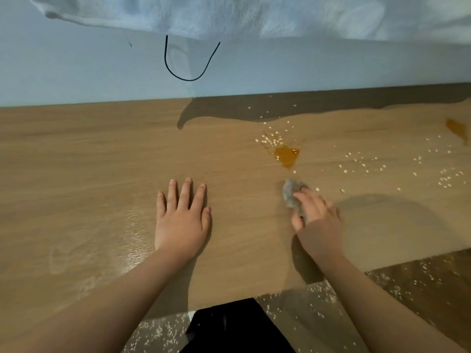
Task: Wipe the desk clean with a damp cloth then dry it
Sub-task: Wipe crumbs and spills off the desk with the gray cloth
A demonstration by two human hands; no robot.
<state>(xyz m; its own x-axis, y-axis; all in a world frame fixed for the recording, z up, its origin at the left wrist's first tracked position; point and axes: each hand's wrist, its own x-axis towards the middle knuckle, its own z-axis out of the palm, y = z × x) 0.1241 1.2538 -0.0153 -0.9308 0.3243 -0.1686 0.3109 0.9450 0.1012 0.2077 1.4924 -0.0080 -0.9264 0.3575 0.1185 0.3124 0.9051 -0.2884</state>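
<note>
Right hand point(317, 215): fingers point(304, 197) curled over a bunched grey cloth point(293, 197), pressing it onto the wooden worktop point(89, 161); cloth protrudes at fingertip side. Amber spill point(286, 155) w/ scattered flakes point(274, 138) lies just beyond cloth, not touching. Left hand point(182, 220): flat on worktop, fingers spread, holding nothing.

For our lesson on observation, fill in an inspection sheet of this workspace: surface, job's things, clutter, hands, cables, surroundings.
Surface: desk, wooden, wet sheen at near left.
Job's things: cloth, grey, bunched, on the desk; towel hanging above.
Clutter: spill beyond the cloth; stain far right; flakes scattered.
Hands: left hand flat, open; right hand gripping the cloth.
Cables: cord looped against the wall.
Surroundings: wall; floor strewn with flakes.
</note>
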